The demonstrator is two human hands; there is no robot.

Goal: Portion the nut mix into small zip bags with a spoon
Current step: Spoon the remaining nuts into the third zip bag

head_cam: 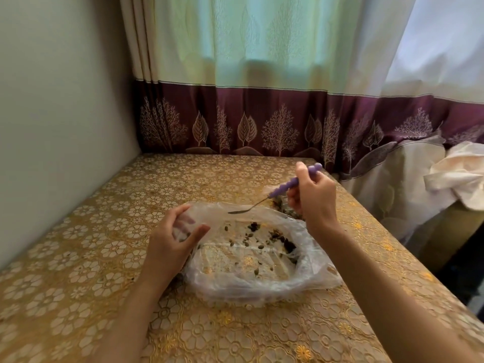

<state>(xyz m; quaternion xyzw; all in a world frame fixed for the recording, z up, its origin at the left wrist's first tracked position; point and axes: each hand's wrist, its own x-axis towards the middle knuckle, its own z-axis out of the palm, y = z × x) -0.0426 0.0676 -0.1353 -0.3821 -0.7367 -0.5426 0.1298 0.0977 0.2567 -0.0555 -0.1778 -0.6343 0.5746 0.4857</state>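
Two hands work over one clear bag (251,260) in the head view, the only view given. The bag lies crumpled and open at the lower centre of the frame on the desk (91,231), which is covered by a gold flowered cloth. Little nut mix (281,238) is left in it: a dark clump near the bag's right side and loose seeds scattered across its middle.

The left hand (172,244), left of centre, pinches the bag's upper left edge, thumb on one side of the film and fingers behind it, lifting that edge off the desk. The right hand (311,195), right of centre, has its grip clamped on the purple handle of the spoon (264,200). The spoon slants down to the left, its bowl hanging just above the bag's far rim, and it looks empty, though it is too small to be sure.

Behind the right hand, at the bag's upper right, sits more dark mix in clear plastic (284,206); whether that is a small zip bag I cannot tell.

I judge the step to be scooping the last of the mix. The next move calls for dipping the bowl toward the clump at the right while the left hand keeps the film taut, then carrying the load level to a small bag.
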